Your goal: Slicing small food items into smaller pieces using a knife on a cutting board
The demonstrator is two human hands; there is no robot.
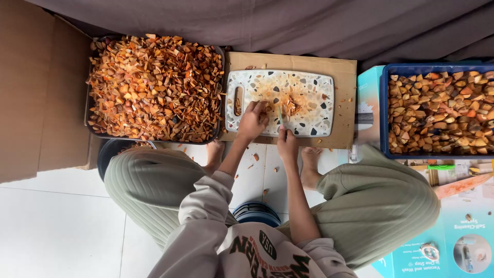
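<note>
1 dark rectangular tray [91, 110] sitting at the person's left, heaped with thin orange-brown chips [154, 85]. 1 blue plastic crate [384, 113] lying at the right, filled with chunkier brown pieces [440, 113]. 1 flat cardboard sheet [345, 103] lying between them, carrying 1 speckled, rounded-corner cutting board [303, 95], stained orange. Left hand [253, 121] resting curled on the board, fingertips pressing something too small to make out. Right hand [286, 141] gripping closed around 1 slim knife [280, 116], blade reaching toward a small pile of cut bits [291, 106] at the board's middle.
</note>
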